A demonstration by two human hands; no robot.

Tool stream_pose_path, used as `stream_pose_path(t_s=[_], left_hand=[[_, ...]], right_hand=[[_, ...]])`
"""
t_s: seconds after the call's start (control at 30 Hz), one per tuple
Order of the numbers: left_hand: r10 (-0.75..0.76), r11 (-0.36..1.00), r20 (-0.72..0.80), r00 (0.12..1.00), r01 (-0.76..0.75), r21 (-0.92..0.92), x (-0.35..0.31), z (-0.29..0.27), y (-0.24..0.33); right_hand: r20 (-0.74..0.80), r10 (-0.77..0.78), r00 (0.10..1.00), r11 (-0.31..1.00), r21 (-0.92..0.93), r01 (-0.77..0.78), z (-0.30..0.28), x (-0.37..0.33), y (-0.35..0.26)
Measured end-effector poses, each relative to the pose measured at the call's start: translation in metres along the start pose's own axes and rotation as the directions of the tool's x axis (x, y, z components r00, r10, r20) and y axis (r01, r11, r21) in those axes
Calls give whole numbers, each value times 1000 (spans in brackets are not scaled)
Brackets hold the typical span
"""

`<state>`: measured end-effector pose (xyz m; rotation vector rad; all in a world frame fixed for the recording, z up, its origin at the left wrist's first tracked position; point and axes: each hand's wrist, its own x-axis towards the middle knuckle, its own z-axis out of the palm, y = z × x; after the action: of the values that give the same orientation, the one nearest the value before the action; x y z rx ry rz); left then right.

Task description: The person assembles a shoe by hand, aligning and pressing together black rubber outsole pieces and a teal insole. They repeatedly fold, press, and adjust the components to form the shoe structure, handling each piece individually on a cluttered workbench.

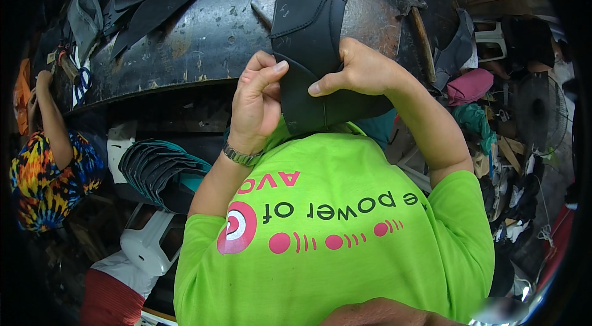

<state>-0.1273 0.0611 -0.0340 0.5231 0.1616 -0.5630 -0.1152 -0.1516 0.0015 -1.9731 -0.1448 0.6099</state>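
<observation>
A black stitched piece of sheet material point(308, 24), perhaps a shoe upper, reaches from the table edge down to my chest. A curved seam crosses its upper part, and a folded flap edge runs across its middle. My left hand point(256, 98) is closed at the flap's left edge, thumb against the curled index finger. My right hand point(364, 70) grips the opposite edge, with its thumb on the front and the fingers hidden behind. The far end rests on a worn brown board point(370, 24) on the table.
The dark worktable point(185, 48) carries black cut sheets point(163, 5) at the far left. A stack of black and teal pieces point(163, 169) is left of me, near a white plastic chair point(148, 243). Another person point(55, 166) works at far left. A fan point(539, 110) stands right.
</observation>
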Motion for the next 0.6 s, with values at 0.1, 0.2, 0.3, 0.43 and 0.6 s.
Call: stream_pose_path(t_s=[0.1,0.2,0.3,0.43,0.6], left_hand=[[115,988,92,989,-123,91,6,-12,3],[62,998,138,989,-64,13,11,-17,8],[-54,996,-29,998,52,-68,11,-11,6],[-148,987,-190,971,132,-94,10,-1,11],[105,977,-92,990,-85,196,18,-4,14]], right_hand=[[35,72,997,991,-116,-67,-4,5,-2],[73,83,994,993,-89,-77,-6,9,-7],[81,59,995,995,-80,-53,-7,12,-14],[105,129,986,976,-192,-107,-15,14,-27],[72,210,975,915,-367,-170,-25,19,-42]])
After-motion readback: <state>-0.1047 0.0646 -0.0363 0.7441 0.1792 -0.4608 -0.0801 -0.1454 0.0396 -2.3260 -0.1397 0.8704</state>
